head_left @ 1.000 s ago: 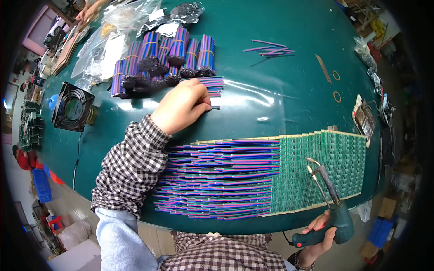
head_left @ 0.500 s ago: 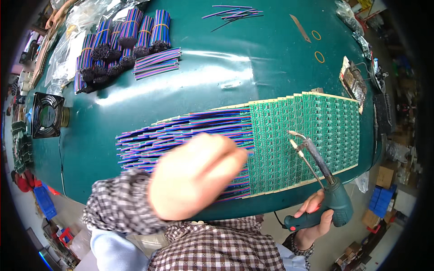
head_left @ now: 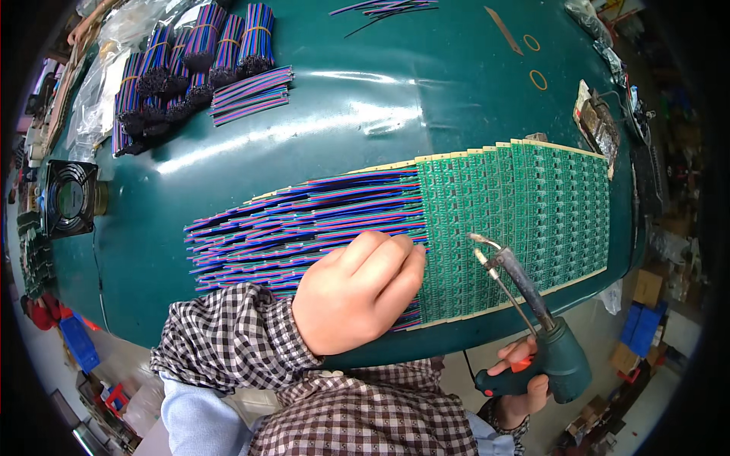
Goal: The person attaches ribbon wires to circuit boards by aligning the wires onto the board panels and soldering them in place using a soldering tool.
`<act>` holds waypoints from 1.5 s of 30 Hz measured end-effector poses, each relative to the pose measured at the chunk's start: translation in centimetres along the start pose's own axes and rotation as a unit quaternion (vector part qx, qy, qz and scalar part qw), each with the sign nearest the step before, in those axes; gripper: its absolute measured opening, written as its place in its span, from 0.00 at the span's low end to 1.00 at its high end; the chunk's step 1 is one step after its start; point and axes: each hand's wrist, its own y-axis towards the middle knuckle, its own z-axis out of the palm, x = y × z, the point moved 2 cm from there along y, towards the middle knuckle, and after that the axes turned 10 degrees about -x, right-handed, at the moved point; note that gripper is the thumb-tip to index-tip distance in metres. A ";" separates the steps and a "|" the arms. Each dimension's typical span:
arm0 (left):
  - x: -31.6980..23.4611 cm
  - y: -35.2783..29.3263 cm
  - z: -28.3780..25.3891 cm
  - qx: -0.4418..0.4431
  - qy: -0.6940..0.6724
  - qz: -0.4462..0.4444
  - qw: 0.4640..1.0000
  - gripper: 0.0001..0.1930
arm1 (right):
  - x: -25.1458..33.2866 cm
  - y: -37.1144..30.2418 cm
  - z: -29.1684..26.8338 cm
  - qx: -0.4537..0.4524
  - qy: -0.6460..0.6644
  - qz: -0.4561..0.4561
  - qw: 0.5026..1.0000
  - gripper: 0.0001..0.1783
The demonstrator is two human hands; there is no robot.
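Observation:
Overlapping green circuit board panels (head_left: 525, 220) lie across the table in a stepped row. Blue, red and black ribbon wires (head_left: 304, 199) run leftward from their left part. Over these wires my left hand (head_left: 363, 292) is closed, fingertips pinched together at the boards' left edge; what they hold is hidden beneath them. In my right hand (head_left: 525, 372), at the table's front edge, is a green soldering gun (head_left: 566, 357) with a red trigger. Its bent metal tip and a thin straight tube beside it point up-left, above the boards, a short way right of my left fingertips.
Banded wire bundles (head_left: 204, 38) stand at the back left, with loose wires (head_left: 251, 95) beside them. More loose wires (head_left: 384, 9) lie at the far edge. A small black fan (head_left: 70, 199) stands left. Rubber bands (head_left: 537, 80) and a soldering-stand-like block (head_left: 597, 125) are at right.
My left hand, blurred before, has moved slightly right and down and settled at the boards' wired edge. The soldering gun's tip has shifted left, closer to that hand.

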 end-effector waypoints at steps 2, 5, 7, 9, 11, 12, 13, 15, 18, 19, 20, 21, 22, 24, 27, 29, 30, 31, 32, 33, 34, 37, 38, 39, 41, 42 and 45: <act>0.1 0.1 -0.1 0.001 -0.005 -0.002 1.000 0.19 | -0.1 -0.2 -0.1 0.012 -0.007 0.005 1.000 0.39; 0.3 0.0 0.0 0.005 -0.013 -0.007 1.000 0.18 | -1.3 -0.8 -0.9 -0.015 0.002 -0.007 1.000 0.40; 0.3 0.1 -0.1 0.006 -0.017 -0.008 1.000 0.18 | -1.6 -1.1 -1.2 -0.022 -0.002 0.004 1.000 0.39; 0.3 0.2 -0.2 0.011 -0.017 -0.013 1.000 0.18 | -1.6 -1.1 -1.2 -0.030 -0.005 0.015 0.999 0.38; 0.3 0.1 -0.1 0.010 -0.015 -0.015 1.000 0.18 | -1.3 -0.9 -0.8 -0.002 -0.044 0.034 0.998 0.34; 0.3 0.1 -0.1 0.009 -0.013 -0.016 1.000 0.18 | -1.2 -1.0 -0.5 -0.003 -0.044 0.035 0.998 0.34; 0.2 0.1 -0.1 0.009 -0.014 -0.016 1.000 0.18 | -1.2 -1.0 -0.2 -0.016 -0.050 0.033 0.998 0.33; 0.2 0.1 -0.1 0.013 -0.010 -0.017 1.000 0.18 | -1.0 -0.9 0.0 -0.029 -0.057 0.033 0.997 0.31; 0.2 0.0 0.0 0.006 -0.007 -0.014 1.000 0.18 | -0.8 -0.7 0.3 -0.004 -0.081 0.046 0.996 0.32; 0.2 0.0 0.0 0.006 -0.008 -0.015 1.000 0.18 | -0.9 -0.7 0.4 -0.006 -0.078 0.046 0.996 0.31; 0.2 0.1 0.0 0.004 -0.007 -0.015 1.000 0.18 | -0.9 -0.7 0.5 -0.008 -0.075 0.046 0.996 0.31; 0.2 0.1 0.0 0.001 -0.007 -0.015 1.000 0.18 | -0.9 -0.7 0.6 -0.008 -0.075 0.046 0.996 0.31; 0.2 0.1 0.0 0.001 -0.007 -0.015 1.000 0.18 | -1.0 -0.7 0.6 -0.014 -0.077 0.044 0.996 0.31; 0.2 0.0 0.1 -0.001 -0.008 -0.016 1.000 0.18 | -1.0 -0.7 0.9 -0.021 -0.078 0.041 0.996 0.31; 0.2 0.1 0.1 0.000 -0.005 -0.012 1.000 0.18 | -0.9 -0.7 1.1 -0.038 -0.087 0.036 0.995 0.32; 0.1 0.1 0.1 0.001 -0.002 -0.011 1.000 0.18 | -0.8 -0.7 1.1 -0.036 -0.086 0.030 0.995 0.33; 0.2 0.1 0.0 0.000 0.001 -0.010 1.000 0.18 | -0.9 -0.7 1.0 -0.036 -0.086 0.030 0.995 0.33; 0.2 0.1 0.0 0.000 0.002 -0.011 1.000 0.18 | -1.0 -0.7 0.6 -0.025 -0.078 0.032 0.996 0.33; 0.2 0.0 0.0 -0.002 0.003 -0.012 1.000 0.18 | -1.1 -0.8 0.3 -0.014 -0.069 0.035 0.997 0.33; 0.2 0.0 0.0 -0.004 0.003 -0.012 1.000 0.18 | -1.2 -0.9 0.2 -0.015 -0.069 0.035 0.997 0.33; 0.2 0.0 0.0 -0.004 0.002 -0.012 1.000 0.18 | -1.2 -1.0 0.1 -0.019 -0.066 0.033 0.997 0.34; 0.1 0.0 0.1 -0.001 0.001 -0.012 1.000 0.18 | -0.6 -0.9 1.2 -0.034 -0.074 0.027 0.996 0.37; 0.0 0.0 0.2 0.002 0.001 -0.013 1.000 0.18 | -0.4 -0.8 1.5 -0.043 -0.085 0.022 0.995 0.39; 0.1 -0.1 0.1 0.003 0.000 -0.014 1.000 0.18 | -0.5 -0.8 1.2 -0.042 -0.085 0.022 0.995 0.39; 0.1 0.0 -0.1 0.006 -0.002 -0.015 1.000 0.18 | -0.8 -0.8 0.5 0.010 -0.092 0.024 0.995 0.41; 0.1 0.0 -0.1 0.009 -0.004 -0.014 1.000 0.18 | -0.6 -0.7 0.7 0.010 -0.092 0.025 0.995 0.41; 0.1 0.0 0.0 0.007 -0.008 -0.014 1.000 0.18 | -0.6 -0.8 0.7 0.002 -0.078 0.056 0.995 0.38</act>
